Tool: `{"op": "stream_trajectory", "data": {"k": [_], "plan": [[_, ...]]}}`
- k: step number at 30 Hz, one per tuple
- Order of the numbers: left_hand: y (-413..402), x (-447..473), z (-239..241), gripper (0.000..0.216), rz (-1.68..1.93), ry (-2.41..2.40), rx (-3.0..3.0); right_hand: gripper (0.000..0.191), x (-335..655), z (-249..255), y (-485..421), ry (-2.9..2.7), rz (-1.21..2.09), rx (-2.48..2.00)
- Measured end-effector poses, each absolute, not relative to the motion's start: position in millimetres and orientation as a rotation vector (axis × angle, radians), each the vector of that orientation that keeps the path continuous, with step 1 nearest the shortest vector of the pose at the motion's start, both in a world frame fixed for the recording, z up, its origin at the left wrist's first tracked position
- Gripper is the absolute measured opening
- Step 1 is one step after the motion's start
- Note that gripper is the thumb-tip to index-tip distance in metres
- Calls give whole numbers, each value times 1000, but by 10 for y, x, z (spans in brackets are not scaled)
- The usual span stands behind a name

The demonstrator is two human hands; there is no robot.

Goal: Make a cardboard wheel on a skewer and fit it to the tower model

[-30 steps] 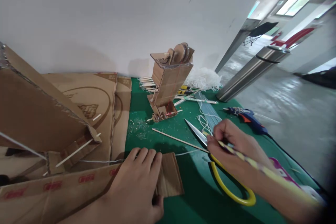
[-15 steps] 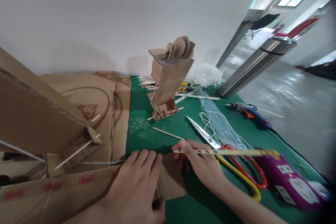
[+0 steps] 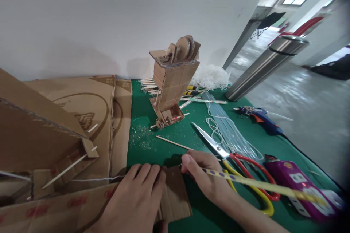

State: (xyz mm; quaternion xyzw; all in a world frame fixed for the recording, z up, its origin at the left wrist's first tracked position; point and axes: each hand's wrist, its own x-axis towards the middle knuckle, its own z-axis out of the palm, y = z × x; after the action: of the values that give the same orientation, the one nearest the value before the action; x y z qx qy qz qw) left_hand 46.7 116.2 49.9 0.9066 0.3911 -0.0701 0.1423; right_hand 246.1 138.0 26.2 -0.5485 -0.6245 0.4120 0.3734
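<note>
My left hand point(image 3: 136, 196) lies over a small brown cardboard piece point(image 3: 176, 198), its fingers bent at the far edge and the thumb at the near side. A thin pencil point(image 3: 232, 177), yellow with purple dots, is pinched in my right hand point(image 3: 205, 174). Its tip is close to the top right corner of the cardboard piece; whether they touch I cannot tell. Just beyond my right hand lies a thin wooden stick point(image 3: 172, 141). Scissors point(image 3: 218, 149) with red and yellow handles rest beside that hand, partly hidden by it.
A cardboard tower with wheels point(image 3: 177, 83) stands upright at the back. At left is a larger cardboard build point(image 3: 41, 127) with string and sticks. Glue sticks point(image 3: 226, 123), a glue gun point(image 3: 258, 116), a purple power strip point(image 3: 298, 185) and a steel flask point(image 3: 265, 67) are at right.
The pencil has tilted, its back end swinging down toward me and its tip lowering to the cardboard's corner. The camera view has shifted slightly; my left hand stays on the cardboard.
</note>
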Motion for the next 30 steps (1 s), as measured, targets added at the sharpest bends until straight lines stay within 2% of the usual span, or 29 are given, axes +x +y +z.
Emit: {"op": "stream_trajectory", "data": {"k": [2,7,13,30], "plan": [[1161,466,497,69,-204,1137,2627,60,2451,269,1390,-1614,1038,-1402],[1152,469,478,72,-215,1134,2648,47,2434,219,1395,-1513,1065,-1517],[1146,471,472,72,-199,1136,2679,50,2438,172,1401,-1567,871,-1625],[1156,474,481,72,-187,1123,2686,49,2424,164,1415,-1710,869,-1537]]}}
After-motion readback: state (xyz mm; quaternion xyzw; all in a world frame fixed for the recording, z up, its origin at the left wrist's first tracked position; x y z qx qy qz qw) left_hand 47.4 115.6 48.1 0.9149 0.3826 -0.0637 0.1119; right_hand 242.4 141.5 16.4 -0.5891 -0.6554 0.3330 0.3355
